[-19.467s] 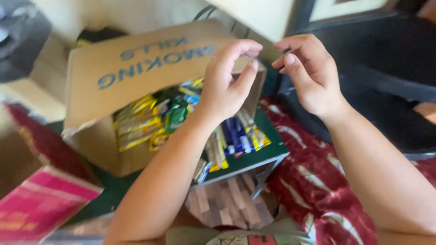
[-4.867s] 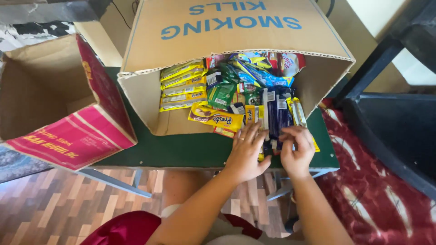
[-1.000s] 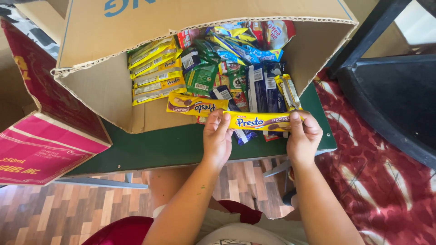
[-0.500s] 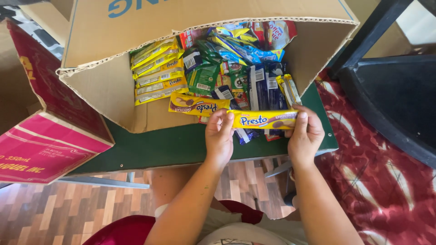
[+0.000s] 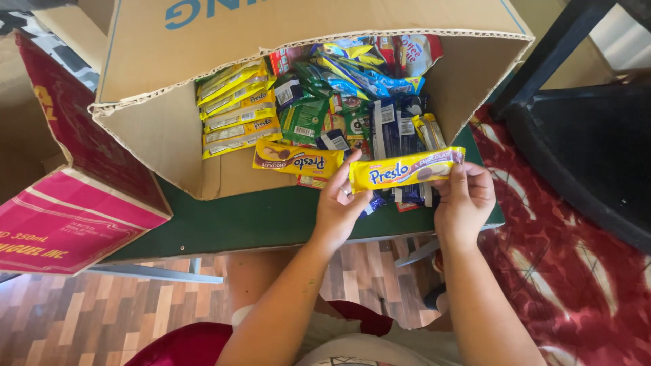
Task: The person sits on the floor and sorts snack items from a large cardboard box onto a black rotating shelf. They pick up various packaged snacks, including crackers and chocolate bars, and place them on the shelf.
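The cardboard box (image 5: 163, 129) ran off the far edge, its top cut away. The red carton (image 5: 61, 203) was cropped at the left. Packets (image 5: 400, 193) behind the yellow biscuit pack (image 5: 405, 168) were mostly hidden.

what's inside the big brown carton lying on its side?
The carton holds snack packets: stacked yellow packs at left, green and blue packets in a pile. Anything beneath that pile is hidden.

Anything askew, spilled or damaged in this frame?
Yes: the large brown cardboard box lies tipped on its side on the green table, its cut edge ragged, and snack packets spill out past its mouth.
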